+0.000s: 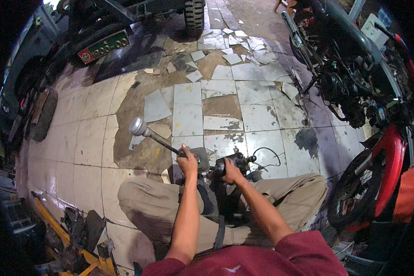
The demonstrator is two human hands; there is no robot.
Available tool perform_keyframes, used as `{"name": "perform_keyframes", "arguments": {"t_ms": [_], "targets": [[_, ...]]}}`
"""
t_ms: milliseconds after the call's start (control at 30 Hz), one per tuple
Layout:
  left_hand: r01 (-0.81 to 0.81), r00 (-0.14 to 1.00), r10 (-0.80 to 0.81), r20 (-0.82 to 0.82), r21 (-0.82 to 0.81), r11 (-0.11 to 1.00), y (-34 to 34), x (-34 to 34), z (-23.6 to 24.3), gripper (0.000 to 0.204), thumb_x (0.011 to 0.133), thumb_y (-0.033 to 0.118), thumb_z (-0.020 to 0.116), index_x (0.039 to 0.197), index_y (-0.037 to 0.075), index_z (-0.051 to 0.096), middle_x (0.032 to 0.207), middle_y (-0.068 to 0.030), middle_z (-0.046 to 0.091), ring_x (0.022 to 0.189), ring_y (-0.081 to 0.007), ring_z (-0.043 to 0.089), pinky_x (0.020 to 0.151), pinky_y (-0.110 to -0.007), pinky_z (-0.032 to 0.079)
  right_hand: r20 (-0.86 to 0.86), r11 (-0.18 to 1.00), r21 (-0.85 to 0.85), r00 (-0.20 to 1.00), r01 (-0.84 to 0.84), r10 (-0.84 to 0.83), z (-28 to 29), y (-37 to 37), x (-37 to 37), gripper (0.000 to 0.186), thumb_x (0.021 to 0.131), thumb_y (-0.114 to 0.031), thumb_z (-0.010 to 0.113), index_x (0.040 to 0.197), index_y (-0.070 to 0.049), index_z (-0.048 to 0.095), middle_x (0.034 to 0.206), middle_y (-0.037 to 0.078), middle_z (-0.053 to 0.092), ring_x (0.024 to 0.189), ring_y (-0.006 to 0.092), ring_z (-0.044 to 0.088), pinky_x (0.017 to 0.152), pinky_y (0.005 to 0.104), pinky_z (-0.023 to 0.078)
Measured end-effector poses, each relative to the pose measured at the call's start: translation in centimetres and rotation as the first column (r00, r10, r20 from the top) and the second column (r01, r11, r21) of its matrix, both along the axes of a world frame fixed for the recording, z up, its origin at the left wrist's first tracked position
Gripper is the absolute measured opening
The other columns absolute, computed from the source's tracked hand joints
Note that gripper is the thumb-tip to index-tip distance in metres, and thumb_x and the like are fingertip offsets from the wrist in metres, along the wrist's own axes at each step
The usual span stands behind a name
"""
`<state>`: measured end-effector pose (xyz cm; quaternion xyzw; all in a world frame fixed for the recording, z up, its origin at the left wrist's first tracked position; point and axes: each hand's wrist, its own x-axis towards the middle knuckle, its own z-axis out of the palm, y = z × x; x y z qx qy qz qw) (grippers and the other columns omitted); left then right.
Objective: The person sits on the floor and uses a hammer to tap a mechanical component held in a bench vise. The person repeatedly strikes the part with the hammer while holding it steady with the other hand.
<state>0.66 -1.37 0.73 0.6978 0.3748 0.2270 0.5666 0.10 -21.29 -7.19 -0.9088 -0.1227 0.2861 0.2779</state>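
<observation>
My left hand [187, 164] is closed round the near end of a dark rod [164, 144], its thumb stretched along it. At the rod's far end sits a silver, rounded, ribbed head [138, 127], raised toward the left. A dark, square-cornered plate [200, 157] lies just right of that hand. My right hand [232, 172] grips a black mechanical part [238, 160] from above, fingers curled over it. A thin black cable [279, 156] loops out from this part to the right. Both hands work low between my bent knees; the underside of the parts is hidden.
Broken tiles [234, 59] and bare patches cover the floor ahead. A vehicle with a tyre [194, 18] stands at the far left. On the right are a motorcycle [342, 85] and a red fender [391, 149] over a wheel. Yellow metal pieces [50, 218] lie at lower left.
</observation>
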Motion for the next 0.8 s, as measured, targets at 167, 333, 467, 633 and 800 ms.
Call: {"name": "perform_keyframes", "arguments": {"t_ms": [167, 333, 467, 633, 800], "targets": [[0.023, 1.000, -0.023, -0.018, 0.031, 0.999, 0.2, -0.3, 0.0, 0.048, 0.093, 0.042, 0.048, 0.078, -0.004, 0.055, 0.055, -0.0127, 0.057, 0.051, -0.0263, 0.058, 0.052, -0.038, 0.043, 0.108, 0.987, 0.161, 0.994, 0.013, -0.030, 0.3, -1.6, -4.2, 0.105, 0.064, -0.018, 0.076, 0.143, -0.005, 0.008, 0.146, 0.023, 0.020, 0.130, 0.0406, 0.031, 0.102, 0.0417, 0.037], [-0.009, 1.000, 0.009, -0.026, -0.005, 1.000, -0.4, 0.6, -0.8, 0.063, 0.092, 0.051, 0.045, 0.063, -0.005, 0.054, 0.055, -0.0150, 0.058, 0.053, -0.0282, 0.057, 0.058, -0.041, 0.046, 0.005, 0.997, -0.029, 0.997, 0.071, -0.071, -1.3, -0.2, -0.8, 0.101, 0.062, -0.010, 0.075, 0.141, 0.001, 0.013, 0.141, 0.028, 0.025, 0.119, 0.0457, 0.042, 0.095, 0.0457, 0.043], [-0.001, 1.000, 0.001, -0.011, -0.019, 1.000, -0.2, 0.2, -0.2, 0.064, 0.092, 0.050, 0.046, 0.063, -0.006, 0.054, 0.055, -0.0145, 0.057, 0.054, -0.0276, 0.058, 0.059, -0.041, 0.046, 0.070, 0.992, 0.117, 0.996, 0.054, -0.062, 3.0, -1.3, -4.8, 0.103, 0.061, -0.008, 0.075, 0.143, -0.004, 0.011, 0.145, 0.022, 0.021, 0.118, 0.0450, 0.043, 0.092, 0.0469, 0.045], [0.024, 0.999, -0.024, -0.035, 0.000, 1.000, -0.4, 0.4, -0.3, 0.066, 0.091, 0.053, 0.046, 0.065, -0.007, 0.056, 0.057, -0.0165, 0.058, 0.057, -0.0290, 0.059, 0.060, -0.041, 0.046, 0.120, 0.993, 0.041, 0.987, 0.106, -0.111, 0.6, 0.2, -2.1, 0.104, 0.060, -0.004, 0.074, 0.143, -0.004, 0.011, 0.147, 0.019, 0.019, 0.112, 0.0460, 0.047, 0.085, 0.0484, 0.048], [-0.005, 0.999, 0.006, -0.034, 0.034, 0.999, 0.0, 0.3, -0.9, 0.052, 0.093, 0.044, 0.048, 0.082, -0.006, 0.057, 0.053, -0.0126, 0.055, 0.053, -0.0255, 0.058, 0.053, -0.038, 0.044, 0.037, 0.998, 0.018, 0.997, 0.063, -0.063, 4.6, -0.9, -6.3, 0.110, 0.062, -0.005, 0.075, 0.145, -0.006, 0.002, 0.150, 0.019, 0.010, 0.095, 0.0485, 0.056, 0.077, 0.0496, 0.050]]}}
